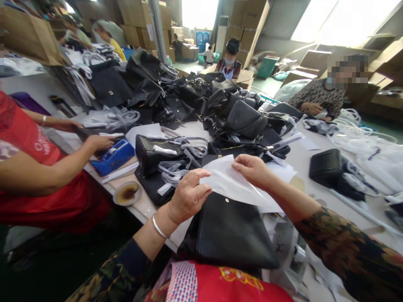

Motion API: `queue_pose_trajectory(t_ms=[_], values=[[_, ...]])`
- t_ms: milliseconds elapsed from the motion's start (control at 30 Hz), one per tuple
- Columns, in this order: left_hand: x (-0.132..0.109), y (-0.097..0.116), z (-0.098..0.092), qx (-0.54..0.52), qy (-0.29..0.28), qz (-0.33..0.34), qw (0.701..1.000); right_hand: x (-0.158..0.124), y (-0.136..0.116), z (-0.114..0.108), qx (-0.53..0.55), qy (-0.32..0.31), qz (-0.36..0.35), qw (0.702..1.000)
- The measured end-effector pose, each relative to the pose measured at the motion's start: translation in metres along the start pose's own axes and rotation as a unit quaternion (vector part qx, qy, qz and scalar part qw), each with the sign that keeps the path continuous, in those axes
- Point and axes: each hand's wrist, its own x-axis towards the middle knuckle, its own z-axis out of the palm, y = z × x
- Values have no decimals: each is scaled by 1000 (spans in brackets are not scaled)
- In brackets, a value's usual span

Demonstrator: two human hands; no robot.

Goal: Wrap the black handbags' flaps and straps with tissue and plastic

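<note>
Head view: we hold our two bare hands out over the table [304, 176], camouflage-patterned sleeves behind them.
Right hand [254, 171]: we pinch the white sheet [233, 181] between thumb and fingers at its upper edge.
Left hand [189, 197]: our thumb and forefinger stand a narrow gap apart at the sheet's left end; whether they touch it, we cannot tell. A silvery bangle [159, 227] circles the wrist.
White sheet: it spreads between our hands, thin and slightly curved, over the upper part of the black bag [234, 239].
Black bag: it lies directly below our grip, toward our red apron [208, 283]; a small round gold-coloured piece [227, 200] shows just under the sheet.
Wrapped straps [172, 172]: they lie left of our grip, beside a boxy black bag [145, 161].
Bowl [117, 196]: farther left of our grip, near the table edge, with something brown inside.
Tape dispenser [117, 157]: blue, beyond the bowl, just beside a co-worker's hand [99, 143].
Heap of black bags [245, 119]: beyond our grip, piled across the table.
Patterned sleeve [330, 98]: another co-worker's, far beyond our grip to the right.
</note>
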Motion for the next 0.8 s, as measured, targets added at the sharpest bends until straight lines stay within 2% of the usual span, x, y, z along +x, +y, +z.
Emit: queue_pose_trajectory(t_ms=[133, 233, 333, 467, 600, 733, 800], values=[[-17, 3, 4, -4, -24, -22, 999, 22, 5, -20, -74, 98, -8, 992], [-23, 5, 9, -1, -28, -55, 998, 30, 6, -26, -97, 116, -11, 988], [-24, 6, 13, -6, -19, -93, 995, 25, 4, -23, -120, 116, -33, 985], [-19, 6, 14, -60, 18, -145, 987, -1, -2, -10, -161, 61, -112, 979], [-15, 6, 15, -118, 37, -212, 969, -23, 0, 6, -146, -3, -165, 975], [-15, 6, 18, -153, 37, -309, 938, -28, -1, 15, -116, -77, -231, 963], [-14, 5, 20, -161, 37, -328, 930, -28, -7, 18, -105, -109, -228, 962]])
